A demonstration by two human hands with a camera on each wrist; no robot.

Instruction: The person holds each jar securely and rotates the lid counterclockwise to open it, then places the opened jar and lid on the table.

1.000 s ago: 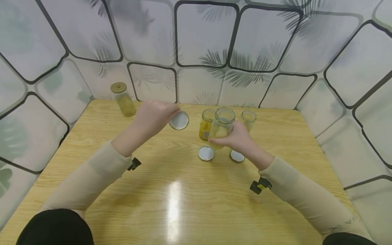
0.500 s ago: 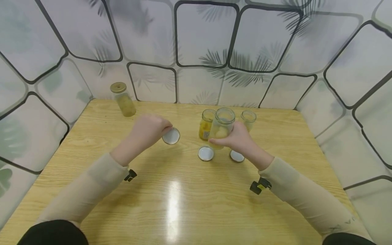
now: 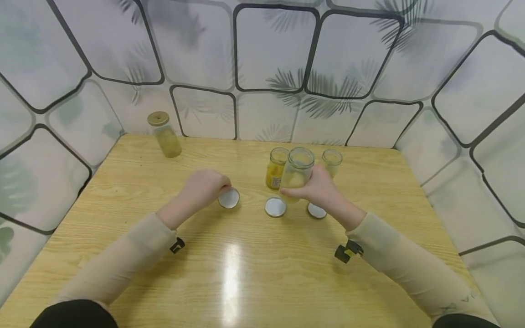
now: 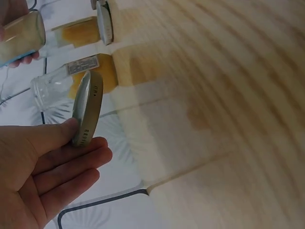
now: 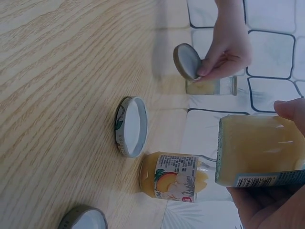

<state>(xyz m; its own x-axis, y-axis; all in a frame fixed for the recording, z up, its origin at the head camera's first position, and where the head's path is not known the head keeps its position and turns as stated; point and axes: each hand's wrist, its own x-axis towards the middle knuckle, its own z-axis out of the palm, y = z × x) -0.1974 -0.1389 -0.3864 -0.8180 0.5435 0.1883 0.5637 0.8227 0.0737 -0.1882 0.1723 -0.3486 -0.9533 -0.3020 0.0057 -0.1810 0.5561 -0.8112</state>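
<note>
My left hand [image 3: 203, 190] pinches a round metal jar lid [image 3: 228, 198] between thumb and fingers, its white inside facing up. The left wrist view shows the lid's gold rim [image 4: 90, 110] edge-on, close over the table. My right hand [image 3: 320, 186] grips an open glass jar [image 3: 296, 175] of pale yellow contents around its side, held up off the table. A barcode label [image 5: 267, 180] shows on that jar in the right wrist view. Just behind it stands an open jar of orange-yellow fruit [image 3: 275, 171], its label turned forward in the right wrist view.
Two more lids lie white side up on the wooden table [image 3: 197, 278], one lid [image 3: 275, 207] in the middle and another lid [image 3: 317, 210] below the right hand. Another open jar [image 3: 331, 159] stands behind that hand. A gold-capped jar [image 3: 166, 134] stands at the back left.
My left hand has lowered the lid toward the table, bringing it nearer to me and slightly left. The right hand and its jar have stayed in place.
</note>
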